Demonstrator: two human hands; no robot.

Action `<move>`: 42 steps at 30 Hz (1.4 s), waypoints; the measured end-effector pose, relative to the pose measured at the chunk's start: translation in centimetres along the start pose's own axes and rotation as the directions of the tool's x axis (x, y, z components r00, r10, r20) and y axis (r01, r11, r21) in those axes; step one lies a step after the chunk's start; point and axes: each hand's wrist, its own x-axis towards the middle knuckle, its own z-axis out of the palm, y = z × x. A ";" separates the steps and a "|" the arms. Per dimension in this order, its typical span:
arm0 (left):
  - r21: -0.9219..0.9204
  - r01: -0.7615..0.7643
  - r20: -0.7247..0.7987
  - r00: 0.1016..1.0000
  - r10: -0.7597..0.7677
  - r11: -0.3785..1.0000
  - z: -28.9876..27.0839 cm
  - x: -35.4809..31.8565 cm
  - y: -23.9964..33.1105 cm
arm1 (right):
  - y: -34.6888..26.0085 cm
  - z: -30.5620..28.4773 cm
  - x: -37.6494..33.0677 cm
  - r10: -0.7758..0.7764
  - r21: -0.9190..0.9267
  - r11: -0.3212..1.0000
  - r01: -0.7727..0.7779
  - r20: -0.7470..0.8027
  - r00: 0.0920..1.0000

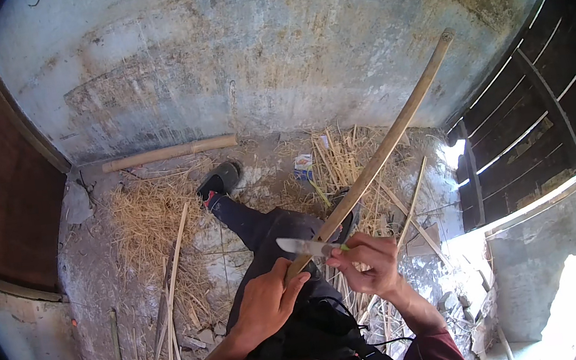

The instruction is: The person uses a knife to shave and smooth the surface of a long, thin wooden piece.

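My left hand (266, 303) is closed around the near end of a long brown wooden pole (397, 130), which slants up and away to the right. My right hand (372, 265) grips a knife (302, 247) with a broad pale blade. The blade lies across the pole just beyond my left fingers and points left; whether its edge bites into the wood I cannot tell. Most of the knife's handle is hidden in my right fingers, with a bit of green showing.
Pale shavings (152, 215) cover the floor left of my dark-trousered leg (253, 220). A thick bamboo piece (170, 153) lies along the stained wall (216, 59). Long split strips (176, 266) lie at left, others at right. A small box (303, 167) sits among scraps. Dark slatted boards (512, 131) stand right.
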 end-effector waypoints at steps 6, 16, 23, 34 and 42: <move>0.052 -0.001 -0.031 1.000 0.002 0.999 0.1 -0.5 0.1 | -0.5 0.1 0.0 0.059 0.103 0.993 -0.060 0.012 0.998; 0.135 -0.048 -0.051 0.997 0.056 0.990 0.6 -0.3 -0.4 | 0.1 0.3 0.0 0.055 0.097 0.994 -0.055 0.004 0.998; 0.134 -0.028 -0.036 0.999 0.033 0.991 0.4 -0.2 -0.1 | 0.4 0.3 0.1 -0.002 0.027 1.000 0.002 -0.018 1.000; 0.114 -0.022 -0.050 0.998 0.028 0.993 0.6 -0.3 -0.5 | 0.9 0.4 -0.4 -0.070 -0.026 0.997 0.069 -0.018 0.997; 0.083 0.002 -0.034 0.999 0.001 0.997 0.5 -2.2 -1.3 | 4.1 -3.1 0.6 0.169 -0.023 0.983 -0.182 -0.273 0.947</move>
